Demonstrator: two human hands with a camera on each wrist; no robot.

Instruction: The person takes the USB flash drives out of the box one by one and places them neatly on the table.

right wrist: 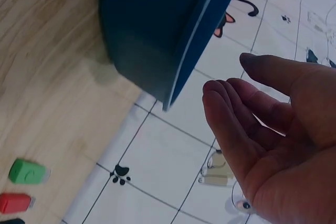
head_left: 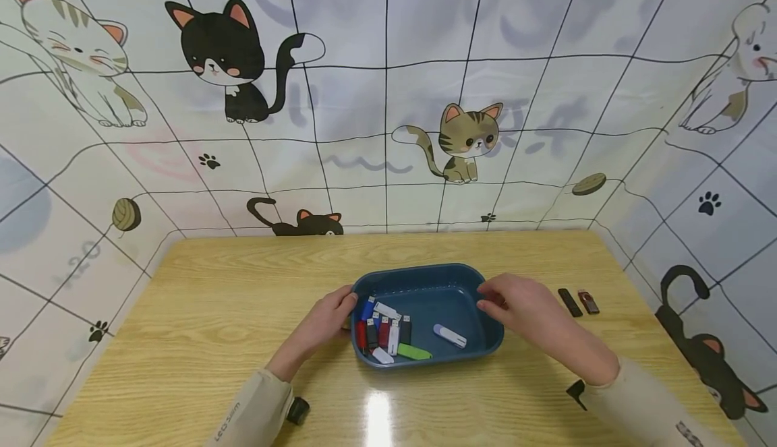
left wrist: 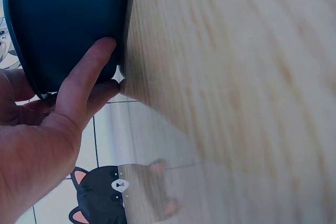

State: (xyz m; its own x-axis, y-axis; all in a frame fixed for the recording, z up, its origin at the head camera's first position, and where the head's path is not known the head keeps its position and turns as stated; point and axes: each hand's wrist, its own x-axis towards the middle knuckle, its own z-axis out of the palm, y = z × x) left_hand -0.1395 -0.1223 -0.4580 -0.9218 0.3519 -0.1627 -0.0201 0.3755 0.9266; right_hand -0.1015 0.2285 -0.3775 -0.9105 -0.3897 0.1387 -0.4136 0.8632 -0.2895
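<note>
A dark blue plastic tray [head_left: 425, 299] sits on the wooden table with several USB sticks crowded at its left end, among them a green one [head_left: 415, 352]. A white USB stick [head_left: 450, 336] with a lilac end lies apart toward the right. My left hand [head_left: 323, 319] grips the tray's left end; in the left wrist view its thumb [left wrist: 86, 74] lies along the outer wall. At the right end my right hand [head_left: 527, 307] hovers by the rim, fingers loosely bent. The right wrist view shows its fingertips [right wrist: 212, 86] off the tray, holding nothing.
To the right on the table lie a black USB stick [head_left: 570, 303] and a dark red one [head_left: 588, 302]. A green stick [right wrist: 27, 171] and a red one [right wrist: 16, 203] show in the right wrist view. Cat-print sheeting [head_left: 364, 110] rises behind and at both sides.
</note>
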